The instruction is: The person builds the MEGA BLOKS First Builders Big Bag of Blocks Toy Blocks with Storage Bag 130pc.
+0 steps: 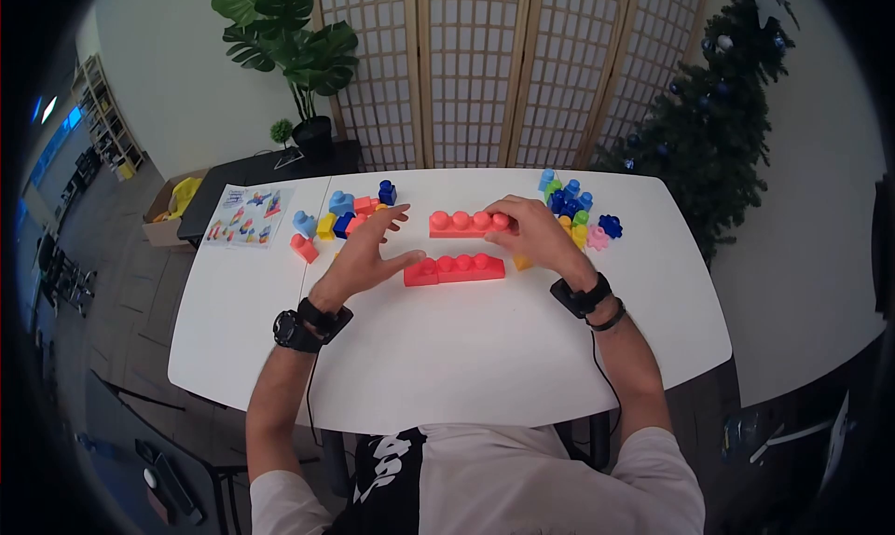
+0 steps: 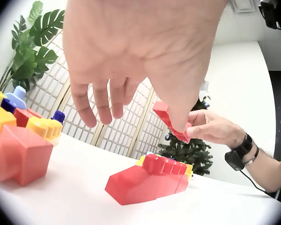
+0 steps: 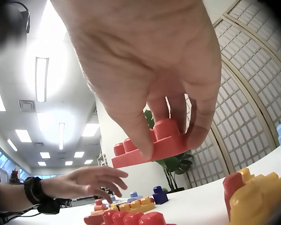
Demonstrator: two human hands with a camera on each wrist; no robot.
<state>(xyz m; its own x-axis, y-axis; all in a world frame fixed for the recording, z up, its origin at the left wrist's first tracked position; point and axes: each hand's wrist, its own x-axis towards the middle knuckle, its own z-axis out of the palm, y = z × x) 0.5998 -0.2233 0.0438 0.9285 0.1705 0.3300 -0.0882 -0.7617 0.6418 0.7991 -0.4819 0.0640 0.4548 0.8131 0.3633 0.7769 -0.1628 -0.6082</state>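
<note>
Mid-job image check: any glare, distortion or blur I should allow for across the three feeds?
Head: fisheye distortion, with a dark rim around the picture; left wrist: bright, the white table looking nearly washed out, corners dark; right wrist: ceiling lights blown out with glare, a dark shape at upper left blurred, but the red bar in the right hand reads clearly.

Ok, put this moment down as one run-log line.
right hand: holds long red brick above table | left hand: holds nothing, over table | red block row: on table
</note>
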